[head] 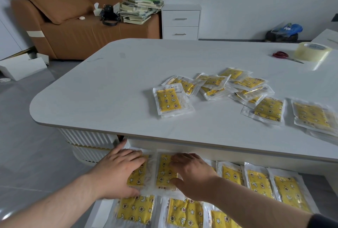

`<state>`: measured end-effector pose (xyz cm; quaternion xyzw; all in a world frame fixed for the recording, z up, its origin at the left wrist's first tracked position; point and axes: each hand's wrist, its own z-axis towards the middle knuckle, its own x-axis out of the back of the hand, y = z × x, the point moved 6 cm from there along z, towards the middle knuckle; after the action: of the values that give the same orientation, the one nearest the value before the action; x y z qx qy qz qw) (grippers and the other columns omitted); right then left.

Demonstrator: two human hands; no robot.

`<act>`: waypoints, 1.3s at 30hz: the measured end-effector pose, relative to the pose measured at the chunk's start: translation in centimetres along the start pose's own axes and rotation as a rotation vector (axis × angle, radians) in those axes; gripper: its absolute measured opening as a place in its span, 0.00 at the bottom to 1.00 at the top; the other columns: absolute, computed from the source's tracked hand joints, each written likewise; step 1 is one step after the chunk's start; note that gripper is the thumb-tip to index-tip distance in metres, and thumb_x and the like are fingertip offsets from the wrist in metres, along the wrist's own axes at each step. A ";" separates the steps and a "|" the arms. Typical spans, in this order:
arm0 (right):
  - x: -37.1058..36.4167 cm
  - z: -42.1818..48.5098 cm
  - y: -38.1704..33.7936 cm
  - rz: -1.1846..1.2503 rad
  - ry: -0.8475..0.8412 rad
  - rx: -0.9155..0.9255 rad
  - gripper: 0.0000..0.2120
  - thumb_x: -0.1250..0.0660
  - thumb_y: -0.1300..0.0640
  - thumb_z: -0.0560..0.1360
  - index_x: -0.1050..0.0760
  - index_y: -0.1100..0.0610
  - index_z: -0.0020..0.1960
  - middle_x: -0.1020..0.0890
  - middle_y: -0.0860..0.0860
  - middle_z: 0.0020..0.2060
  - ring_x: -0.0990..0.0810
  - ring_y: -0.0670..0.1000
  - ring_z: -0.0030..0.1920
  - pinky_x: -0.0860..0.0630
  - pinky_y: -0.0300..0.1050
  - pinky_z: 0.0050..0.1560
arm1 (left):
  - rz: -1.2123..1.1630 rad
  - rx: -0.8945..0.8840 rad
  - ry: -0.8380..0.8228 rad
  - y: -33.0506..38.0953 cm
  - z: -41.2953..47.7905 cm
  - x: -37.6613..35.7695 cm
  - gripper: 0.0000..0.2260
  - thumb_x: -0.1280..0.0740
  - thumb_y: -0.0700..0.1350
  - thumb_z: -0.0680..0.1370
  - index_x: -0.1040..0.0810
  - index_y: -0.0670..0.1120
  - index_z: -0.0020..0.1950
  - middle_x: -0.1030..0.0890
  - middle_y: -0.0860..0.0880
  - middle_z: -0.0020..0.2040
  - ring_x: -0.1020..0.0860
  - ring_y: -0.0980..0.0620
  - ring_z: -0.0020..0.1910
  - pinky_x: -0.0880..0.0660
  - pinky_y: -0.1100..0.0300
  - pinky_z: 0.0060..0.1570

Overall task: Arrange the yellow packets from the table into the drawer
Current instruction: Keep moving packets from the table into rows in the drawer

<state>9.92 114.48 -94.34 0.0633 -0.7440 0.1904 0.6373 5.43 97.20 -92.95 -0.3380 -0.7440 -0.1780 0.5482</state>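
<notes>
Several yellow star-patterned packets in clear wrappers lie scattered on the white table (113, 85), one stack nearest me (171, 100) and a loose heap (243, 86) to the right. Below the table's front edge the drawer (102, 209) stands pulled out, lined with rows of the same packets (259, 182). My left hand (118, 171) lies flat, fingers spread, on a packet (139, 177) at the drawer's back left. My right hand (192, 174) presses flat on the packet beside it (164, 171).
A roll of clear tape (312, 51) and red-handled scissors (282, 55) sit at the table's far right. Behind stand a brown sofa (73, 26) with stacked books (139, 8), a white drawer cabinet (181, 22) and white boxes (22, 67) on the floor.
</notes>
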 end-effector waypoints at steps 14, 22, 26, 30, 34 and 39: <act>13.0 -5.9 -1.1 0.231 0.027 -0.119 0.13 0.36 0.52 0.78 0.23 0.46 0.61 0.19 0.42 0.55 0.21 0.43 0.52 0.25 0.37 0.55 | -0.428 0.056 0.232 1.9 -2.6 11.6 0.16 0.38 0.60 0.77 0.25 0.59 0.63 0.23 0.63 0.58 0.25 0.62 0.56 0.29 0.66 0.55; 22.6 -8.2 4.2 0.463 0.362 -0.353 0.07 0.33 0.56 0.76 0.19 0.46 0.50 0.19 0.38 0.39 0.21 0.34 0.41 0.29 0.24 0.40 | -0.704 0.338 0.466 0.4 0.0 19.3 0.08 0.36 0.51 0.74 0.19 0.49 0.42 0.18 0.54 0.41 0.20 0.53 0.41 0.22 0.57 0.42; 23.4 -6.7 5.5 0.465 0.371 -0.351 0.08 0.32 0.56 0.75 0.20 0.43 0.44 0.18 0.40 0.38 0.21 0.36 0.39 0.27 0.27 0.42 | -0.744 0.474 0.483 -0.9 2.7 19.5 0.08 0.36 0.47 0.71 0.21 0.45 0.38 0.18 0.49 0.35 0.20 0.49 0.35 0.28 0.61 0.33; 22.6 -4.5 7.6 0.512 0.398 -0.361 0.07 0.31 0.56 0.74 0.20 0.43 0.43 0.16 0.43 0.40 0.18 0.41 0.44 0.22 0.38 0.50 | -0.590 0.651 0.459 -2.7 4.6 19.7 0.13 0.34 0.55 0.71 0.24 0.45 0.41 0.20 0.49 0.38 0.22 0.47 0.39 0.31 0.61 0.34; 20.7 -2.7 9.1 0.552 0.386 -0.357 0.10 0.30 0.56 0.73 0.21 0.41 0.38 0.15 0.44 0.40 0.17 0.43 0.45 0.20 0.43 0.52 | -0.485 0.703 0.285 -2.0 6.8 17.7 0.24 0.35 0.68 0.67 0.25 0.50 0.51 0.19 0.50 0.51 0.21 0.47 0.52 0.31 0.60 0.42; 19.6 -1.8 9.7 0.565 0.376 -0.350 0.08 0.30 0.55 0.74 0.21 0.42 0.41 0.15 0.44 0.41 0.17 0.42 0.45 0.20 0.42 0.52 | -0.618 0.678 0.277 -2.7 8.1 16.9 0.21 0.28 0.65 0.64 0.27 0.50 0.41 0.24 0.53 0.37 0.24 0.50 0.39 0.32 0.60 0.34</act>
<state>4.74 126.98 -77.03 -0.2902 -0.6233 0.2371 0.6864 -4.99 105.67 -79.61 0.1238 -0.7458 -0.1233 0.6429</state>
